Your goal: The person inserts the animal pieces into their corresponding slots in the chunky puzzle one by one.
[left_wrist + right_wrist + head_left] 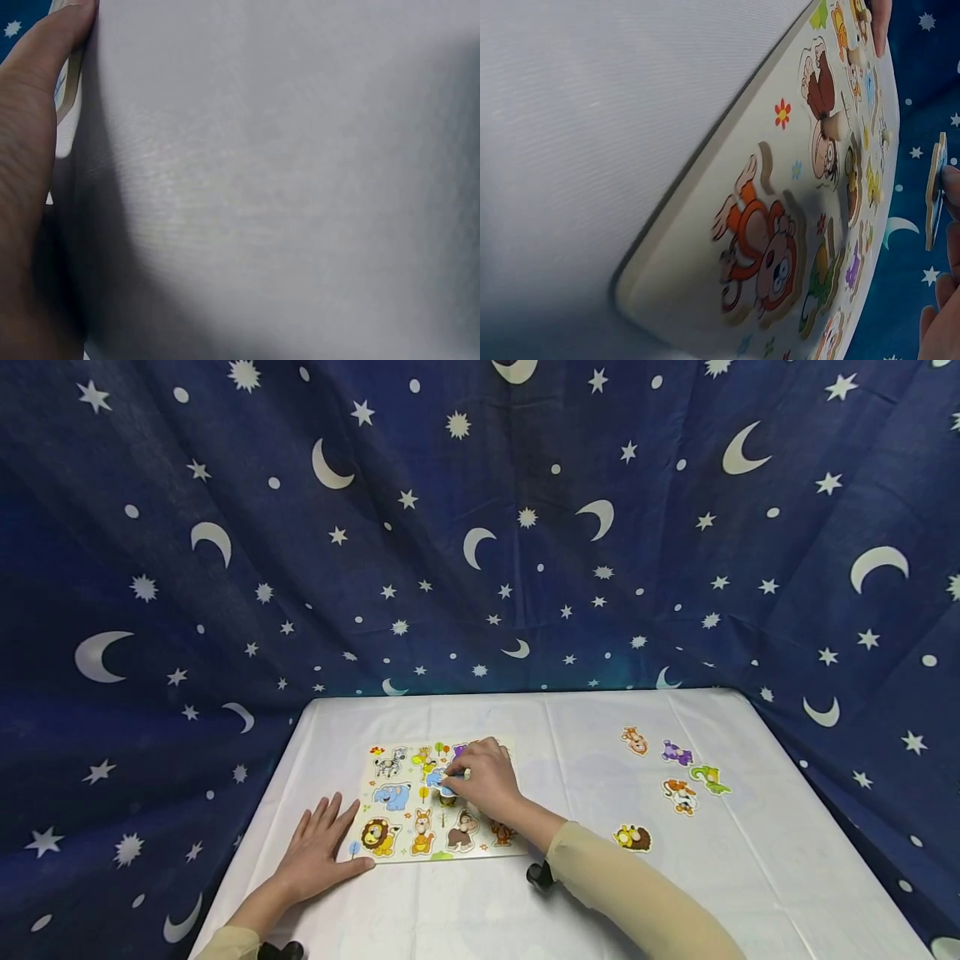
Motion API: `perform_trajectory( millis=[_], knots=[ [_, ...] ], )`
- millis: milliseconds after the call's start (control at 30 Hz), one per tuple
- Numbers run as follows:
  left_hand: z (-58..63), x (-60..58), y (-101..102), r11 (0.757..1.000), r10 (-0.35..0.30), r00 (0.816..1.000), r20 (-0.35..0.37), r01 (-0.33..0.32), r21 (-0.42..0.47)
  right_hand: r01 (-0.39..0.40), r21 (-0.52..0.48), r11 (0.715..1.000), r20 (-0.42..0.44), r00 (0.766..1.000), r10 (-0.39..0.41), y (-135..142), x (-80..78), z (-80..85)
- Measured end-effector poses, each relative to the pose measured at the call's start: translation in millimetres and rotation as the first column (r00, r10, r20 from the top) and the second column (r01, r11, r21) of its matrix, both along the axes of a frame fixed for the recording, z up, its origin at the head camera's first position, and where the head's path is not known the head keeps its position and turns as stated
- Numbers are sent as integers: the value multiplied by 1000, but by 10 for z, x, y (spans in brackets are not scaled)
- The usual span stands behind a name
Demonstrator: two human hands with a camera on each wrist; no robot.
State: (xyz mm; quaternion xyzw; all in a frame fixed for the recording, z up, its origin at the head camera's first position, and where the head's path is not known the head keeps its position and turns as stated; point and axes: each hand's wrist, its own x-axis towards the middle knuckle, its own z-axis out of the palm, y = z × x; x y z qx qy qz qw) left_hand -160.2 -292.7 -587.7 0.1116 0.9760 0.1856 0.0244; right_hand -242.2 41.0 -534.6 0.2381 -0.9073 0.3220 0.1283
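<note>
My right hand (pixel 486 777) pinches a blue animal puzzle piece (pixel 435 780) over the middle of a pale wooden puzzle board (pixel 408 855). In the right wrist view this piece (pixel 934 191) appears edge-on, raised off the board, with fingertips at its face. My left hand (pixel 318 850) rests on the table, fingers spread, beside the board's left edge; its thumb reaches the near left corner. Knobbed pieces sit in the board, among them a lion (pixel 378 837) and a gorilla (pixel 823 124). At one corner an orange monkey picture (pixel 769 255) shows inside a bare recess.
Loose pieces lie on the white table (pixel 570 752) right of the board: a monkey (pixel 634 741), a purple animal (pixel 677 753), a green one (pixel 709 780), an orange-and-white one (pixel 680 797) and a hedgehog (pixel 632 837). A dark blue starry cloth (pixel 480 593) hangs behind.
</note>
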Motion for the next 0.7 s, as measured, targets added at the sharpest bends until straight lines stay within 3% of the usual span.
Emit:
perform_trajectory(
  millis=[400, 700],
  knots=[
    [21, -12, 3, 1000, -5, 1000, 10, 5, 6, 9, 104, 995, 58, 998, -15, -232, -55, 12],
    [-16, -12, -3, 1000, 0, 1000, -1, 0, 0, 27, 167, 986, 54, 998, -37, -361, -96, 7]
  ],
)
